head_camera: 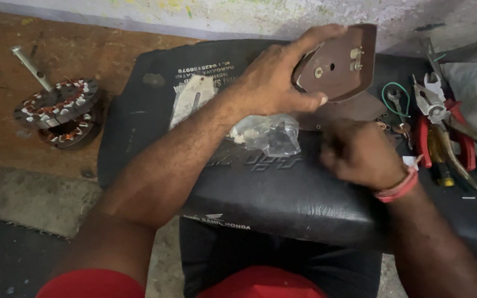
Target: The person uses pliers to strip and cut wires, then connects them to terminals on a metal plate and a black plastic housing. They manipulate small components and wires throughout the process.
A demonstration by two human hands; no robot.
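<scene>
Your left hand [274,83] grasps the brown, roughly triangular flat plate with small metal terminals [338,60], thumb under its near edge and fingers over the far rim, tilted up above the far side of the black leather cushion [260,193] on your lap. Your right hand [360,154], with the red band at the wrist, is clenched just below and right of the plate; whether it pinches a small part I cannot tell, since the hand is blurred.

The plate is held only at its left edge, so a twist from the right hand could lever it out of your grip (it would likely land among the small loose washers [385,126] on the cushion and scatter them). The clear crumpled plastic bag of small parts [266,135] lies right under your left wrist, and a forearm nudge could push it off.

The red-handled pliers [443,127] lie at the right, cut off by the frame edge. The copper-wound motor stator with a metal shaft [56,105] sits far left on the floor.
</scene>
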